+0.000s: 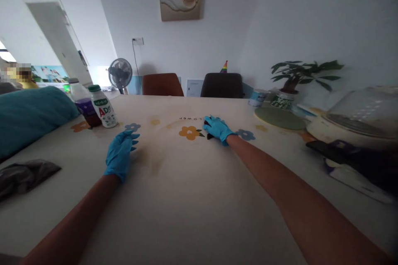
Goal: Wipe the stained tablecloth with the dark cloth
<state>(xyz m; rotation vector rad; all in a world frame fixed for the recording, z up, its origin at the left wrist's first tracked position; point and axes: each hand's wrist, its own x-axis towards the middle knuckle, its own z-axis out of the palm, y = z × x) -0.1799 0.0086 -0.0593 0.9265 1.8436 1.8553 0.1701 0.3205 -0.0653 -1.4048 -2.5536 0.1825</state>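
Note:
In a blue glove, my right hand (217,128) presses down on the tabletop beside an orange printed flower. Under its fingers and palm is a small dark thing (210,136), mostly covered, so its kind is unclear. My left hand (120,153), gloved in blue too, is open at the left of the table, fingers apart and nothing in them. A faint brownish patch (151,157) shows on the flower-print tablecloth (186,215) just right of it. Nearest beyond that hand stand a white bottle with a green cap (104,107) and a bottle with purple label (85,105).
A crumpled dark grey cloth (27,176) lies at the left, near a teal cushion (34,112). On the right are a can (257,97), a potted plant (282,99), a round green mat (280,118), a cooker with a clear lid (357,120) and dark items. Two chairs stand beyond.

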